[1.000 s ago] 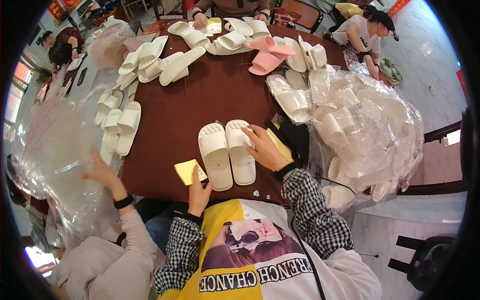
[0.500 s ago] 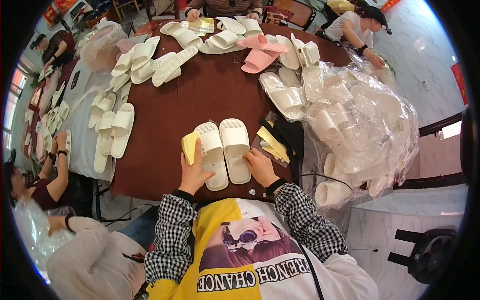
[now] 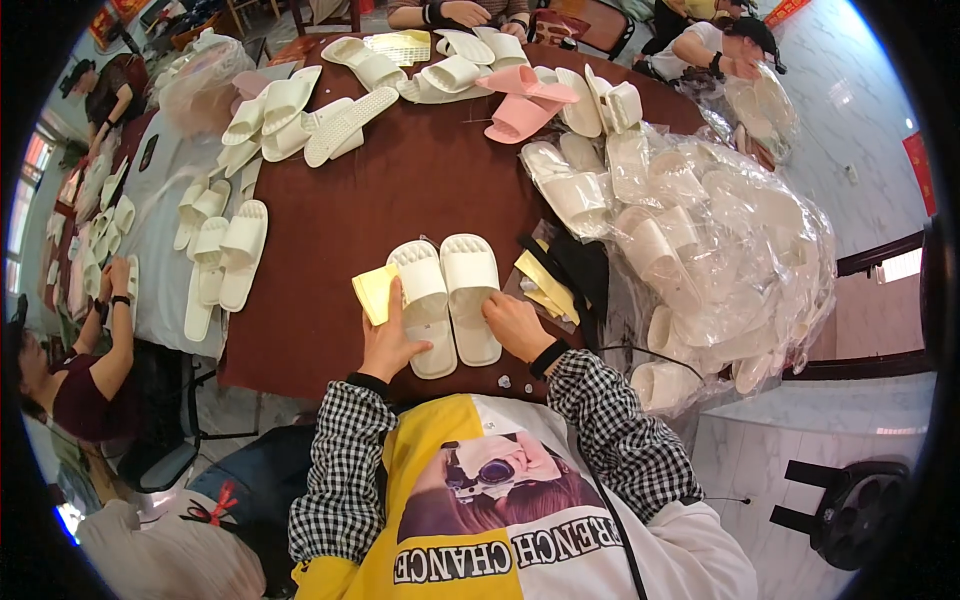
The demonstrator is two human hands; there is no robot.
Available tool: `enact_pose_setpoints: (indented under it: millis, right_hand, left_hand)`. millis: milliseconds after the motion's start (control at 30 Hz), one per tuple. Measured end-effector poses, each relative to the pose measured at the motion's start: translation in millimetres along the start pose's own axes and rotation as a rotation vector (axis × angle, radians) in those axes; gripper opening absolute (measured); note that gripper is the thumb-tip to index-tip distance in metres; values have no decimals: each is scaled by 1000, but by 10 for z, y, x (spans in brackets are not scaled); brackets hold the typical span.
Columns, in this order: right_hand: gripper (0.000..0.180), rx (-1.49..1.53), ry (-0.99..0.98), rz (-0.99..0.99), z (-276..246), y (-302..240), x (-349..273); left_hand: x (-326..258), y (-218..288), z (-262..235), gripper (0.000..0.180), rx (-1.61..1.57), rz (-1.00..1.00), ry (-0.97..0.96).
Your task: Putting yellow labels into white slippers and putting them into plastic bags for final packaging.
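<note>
Here the pair of white slippers (image 3: 446, 300) lies side by side, soles down, at the near edge of the brown table (image 3: 400, 190). Our left hand (image 3: 388, 345) rests open on the left slipper's heel, a finger touching the yellow card (image 3: 374, 293); our right hand (image 3: 515, 325) curls loosely over the right heel, gripping nothing. We do best keeping both heels level and the slippers touching, clear of the bagged slippers (image 3: 700, 230) to the right.

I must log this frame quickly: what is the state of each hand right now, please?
Left hand: open, resting on the left white slipper, beside the yellow card.
Right hand: fingers on the right white slipper; grip cannot be told.
</note>
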State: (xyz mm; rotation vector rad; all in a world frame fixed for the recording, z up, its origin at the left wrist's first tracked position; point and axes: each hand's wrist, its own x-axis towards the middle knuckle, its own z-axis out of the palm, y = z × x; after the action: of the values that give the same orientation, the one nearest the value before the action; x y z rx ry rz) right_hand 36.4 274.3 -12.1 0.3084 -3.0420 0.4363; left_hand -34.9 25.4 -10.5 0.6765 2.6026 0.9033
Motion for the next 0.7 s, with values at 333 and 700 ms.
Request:
enact_pose_setpoints:
  millis: [333, 700]
  right_hand:
    - [10, 147, -15, -123, -54, 102, 0]
    - [6, -49, 20, -158, -23, 65, -61]
  left_hand:
    - [-13, -26, 8, 128, 8, -6, 8]
    - [14, -64, 59, 130, -73, -12, 13]
